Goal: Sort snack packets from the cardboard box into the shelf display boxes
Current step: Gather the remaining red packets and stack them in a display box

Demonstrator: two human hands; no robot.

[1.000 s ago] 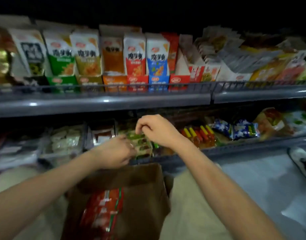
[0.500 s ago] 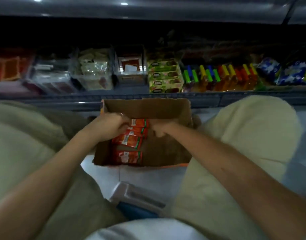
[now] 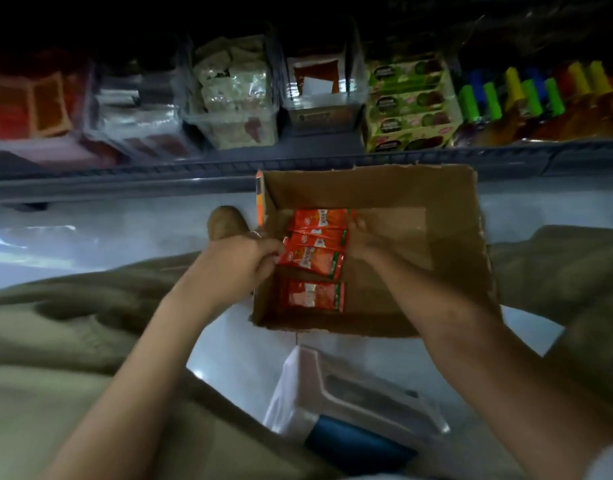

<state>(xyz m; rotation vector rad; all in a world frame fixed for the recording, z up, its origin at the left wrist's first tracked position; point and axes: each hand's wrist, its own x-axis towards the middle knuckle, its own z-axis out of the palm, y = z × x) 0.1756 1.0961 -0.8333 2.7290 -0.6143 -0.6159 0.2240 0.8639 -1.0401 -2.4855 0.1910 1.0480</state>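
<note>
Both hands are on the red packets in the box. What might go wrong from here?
The left hand and right hand hold the overlapping red packets only by their edges, so some may slip out when lifted. The lone packet nearer in the cardboard box might get left behind.

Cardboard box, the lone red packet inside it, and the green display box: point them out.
cardboard box (image 3: 367,188), head view, far inner wall
lone red packet (image 3: 315,295), head view, middle of its face
green display box (image 3: 412,142), head view, lower front face
</note>
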